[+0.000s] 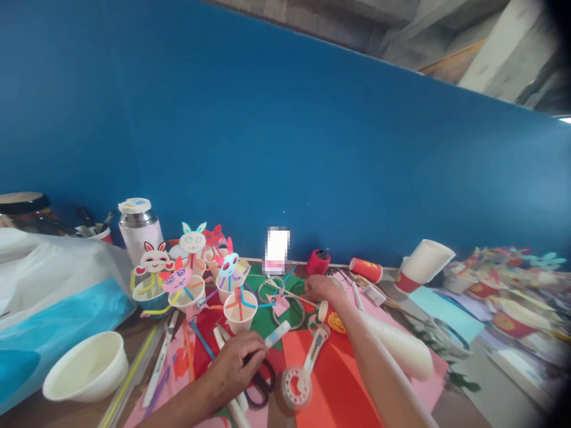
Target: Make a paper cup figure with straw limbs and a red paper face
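My left hand (pixel 243 358) is at the lower middle, fingers curled round a white capped tube (pixel 277 334) that sticks out to its right. Black-handled scissors (pixel 263 383) lie beside and partly under this hand. Farther forward, my right hand (pixel 322 288) is closed over the green paper (pixel 263 273); anything in its fingers is too small to make out. Wire rings (pixel 294 312) and a small pink paper piece (pixel 281 305) lie left of it. Just below the right wrist is a red cup (pixel 331 318). A white tape dispenser (pixel 297 386) rests on orange-red paper (pixel 343 374).
Several paper-cup figures (pixel 241 309) stand at the left, near a flask (pixel 140 229) and a white bowl (pixel 87 368). Stacked cups (pixel 401 345) lie under the right forearm. A lit phone (pixel 277 249) leans against the blue wall (pixel 267 131). More crafts (pixel 513 315) are at right.
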Demonstrator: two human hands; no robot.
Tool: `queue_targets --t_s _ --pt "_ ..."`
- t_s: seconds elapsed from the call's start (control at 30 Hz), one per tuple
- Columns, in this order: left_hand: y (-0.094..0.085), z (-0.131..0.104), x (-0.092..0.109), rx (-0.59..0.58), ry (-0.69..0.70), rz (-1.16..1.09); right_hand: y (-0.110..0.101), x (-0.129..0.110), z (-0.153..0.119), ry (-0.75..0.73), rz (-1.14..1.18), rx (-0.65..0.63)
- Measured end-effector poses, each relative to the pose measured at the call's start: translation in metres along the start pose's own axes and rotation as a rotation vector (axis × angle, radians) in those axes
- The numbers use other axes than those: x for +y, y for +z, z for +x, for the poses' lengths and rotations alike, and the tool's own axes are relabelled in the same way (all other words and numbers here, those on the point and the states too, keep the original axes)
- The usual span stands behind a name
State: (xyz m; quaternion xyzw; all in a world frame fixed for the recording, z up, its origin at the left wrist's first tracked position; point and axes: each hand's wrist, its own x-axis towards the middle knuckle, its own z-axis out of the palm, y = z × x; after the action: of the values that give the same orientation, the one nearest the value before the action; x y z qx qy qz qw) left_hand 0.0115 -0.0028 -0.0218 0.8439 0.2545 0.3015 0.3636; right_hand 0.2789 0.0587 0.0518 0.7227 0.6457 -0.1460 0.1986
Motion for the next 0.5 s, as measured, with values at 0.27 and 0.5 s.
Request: queue_targets --t_s 0.27,0.5 --pt "0.0006 -0.0014 0.0032 0.012 -0.026 -0.006 -0.0019 -0.0039 -0.0086 -0.001 0.025 0.120" --pt "0.0015 -0.0015 0.0022 0.017 -0.023 0.000 -0.0079 -0.0072 -0.0093 0.026 0.011 0.075"
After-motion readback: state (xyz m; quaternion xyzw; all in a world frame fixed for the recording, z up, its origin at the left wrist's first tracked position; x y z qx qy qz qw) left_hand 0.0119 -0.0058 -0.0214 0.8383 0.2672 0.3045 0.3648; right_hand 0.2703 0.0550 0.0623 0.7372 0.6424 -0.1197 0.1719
